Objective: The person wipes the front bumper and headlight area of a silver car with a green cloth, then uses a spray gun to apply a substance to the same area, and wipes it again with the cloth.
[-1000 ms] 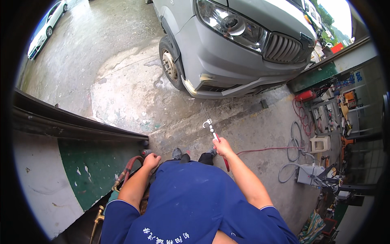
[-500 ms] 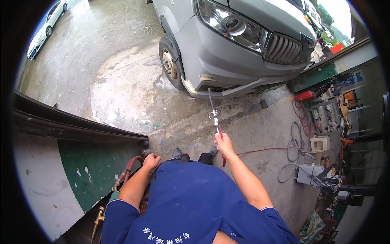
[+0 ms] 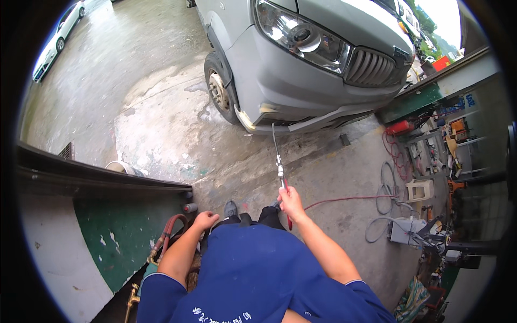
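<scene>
My right hand (image 3: 291, 201) is closed around an air blow gun (image 3: 280, 167), a silvery tool with a long thin nozzle and a red hose (image 3: 350, 198). The nozzle points away from me, its tip in front of the lower bumper of a grey van (image 3: 301, 89); whether it touches I cannot tell. A yellowish patch (image 3: 267, 108) marks the bumper's corner above the lower grille. Down by my left hip, my left hand (image 3: 205, 219) has curled fingers, and what lies inside them is hidden.
A dark metal door rail (image 3: 107, 175) and a green and white wall stand at left, near reddish hoses (image 3: 169, 229) with brass fittings. Coiled hoses, a pale stool (image 3: 420, 190), a grey machine (image 3: 405, 231) and tool shelves line the right. A white bucket (image 3: 121, 167) stands behind the rail.
My right hand and the blow gun have moved slightly left and nearer to me. My left hand has shifted slightly right and nearer. The view has turned a little.
</scene>
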`<move>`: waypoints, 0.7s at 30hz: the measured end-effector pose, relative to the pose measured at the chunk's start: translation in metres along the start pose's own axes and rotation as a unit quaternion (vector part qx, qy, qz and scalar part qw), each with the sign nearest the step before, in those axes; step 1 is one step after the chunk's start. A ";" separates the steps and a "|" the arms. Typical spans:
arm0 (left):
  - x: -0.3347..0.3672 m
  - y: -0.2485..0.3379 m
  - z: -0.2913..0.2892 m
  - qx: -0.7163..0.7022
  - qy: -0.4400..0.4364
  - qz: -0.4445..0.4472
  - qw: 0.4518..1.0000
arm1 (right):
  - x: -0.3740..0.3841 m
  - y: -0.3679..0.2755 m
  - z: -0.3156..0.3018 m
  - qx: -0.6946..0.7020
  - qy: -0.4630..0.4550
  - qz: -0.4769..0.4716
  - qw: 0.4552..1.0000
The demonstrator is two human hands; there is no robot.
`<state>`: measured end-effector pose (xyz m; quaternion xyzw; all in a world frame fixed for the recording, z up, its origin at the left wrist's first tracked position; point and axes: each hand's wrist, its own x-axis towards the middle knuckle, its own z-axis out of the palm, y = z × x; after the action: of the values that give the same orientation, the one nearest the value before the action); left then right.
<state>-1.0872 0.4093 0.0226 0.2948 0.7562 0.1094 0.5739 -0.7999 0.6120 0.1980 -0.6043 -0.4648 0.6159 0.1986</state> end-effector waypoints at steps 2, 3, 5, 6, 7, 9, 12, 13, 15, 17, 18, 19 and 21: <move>0.007 0.009 0.017 0.048 -0.021 0.042 0.998 | -0.002 0.001 -0.006 0.010 0.002 0.007 1.000; 0.002 0.023 0.023 0.041 -0.048 0.045 0.997 | -0.005 -0.002 -0.010 0.015 0.003 0.014 1.000; -0.010 0.047 0.036 0.028 -0.099 0.050 0.993 | -0.009 -0.009 -0.016 0.018 -0.004 0.028 0.999; -0.015 0.054 0.044 0.020 -0.124 0.055 0.991 | -0.011 -0.013 -0.018 0.019 -0.009 0.028 0.999; -0.012 0.045 0.059 0.046 -0.116 0.063 0.990 | -0.010 -0.015 -0.020 0.020 -0.020 0.029 0.999; -0.013 0.042 0.080 0.090 -0.123 0.086 0.985 | -0.009 -0.023 -0.025 0.022 -0.044 0.034 0.998; -0.031 0.043 0.097 0.118 -0.057 0.100 0.986 | -0.004 -0.022 -0.038 0.028 -0.067 0.043 0.996; -0.047 0.055 0.098 0.132 -0.029 0.077 0.988 | -0.005 -0.019 -0.046 0.048 -0.065 0.042 0.996; -0.077 0.085 0.092 0.148 -0.010 0.044 0.988 | -0.005 -0.019 -0.054 0.086 -0.069 0.052 0.993; -0.109 0.106 0.096 0.149 -0.027 0.035 0.988 | -0.010 -0.021 -0.061 0.092 -0.079 0.065 0.990; -0.118 0.112 0.102 0.170 -0.038 0.055 0.983 | -0.007 -0.017 -0.067 0.093 -0.097 0.069 0.989; -0.121 0.117 0.108 0.171 -0.046 0.055 0.983 | -0.002 -0.010 -0.074 0.092 -0.110 0.074 0.987; -0.117 0.124 0.116 0.184 -0.053 0.057 0.980 | 0.004 -0.003 -0.080 0.101 -0.123 0.073 0.985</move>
<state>-0.9200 0.4216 0.1419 0.4430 0.7140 -0.0150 0.5419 -0.7272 0.6428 0.2111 -0.5329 -0.3761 0.7421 0.1547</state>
